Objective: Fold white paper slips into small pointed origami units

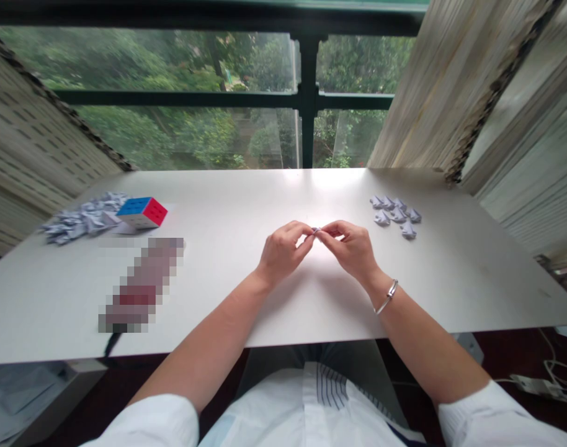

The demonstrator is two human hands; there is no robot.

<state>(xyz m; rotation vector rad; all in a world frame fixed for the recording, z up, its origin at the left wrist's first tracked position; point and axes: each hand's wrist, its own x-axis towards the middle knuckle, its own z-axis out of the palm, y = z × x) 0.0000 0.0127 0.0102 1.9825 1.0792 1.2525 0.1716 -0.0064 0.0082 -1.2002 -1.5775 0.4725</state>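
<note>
Over the middle of the white table [209,310], my left hand [286,248] and my right hand [351,247] meet fingertip to fingertip. Between them they pinch a small piece of folded paper [316,231], mostly covered by the fingers. To the right of my right hand lies a group of small folded paper shapes [397,214], pale and pointed. Far to the left is a heap of folded paper pieces [85,218]. A puzzle cube [142,213] with blue, red and white sides rests against the heap's right end.
A blurred-out long object [141,285] with a black strap lies on the left of the table. Behind the table is a green-framed window [306,99], with curtains [409,93] at both sides. A white power strip [537,386] with cables sits below on the right.
</note>
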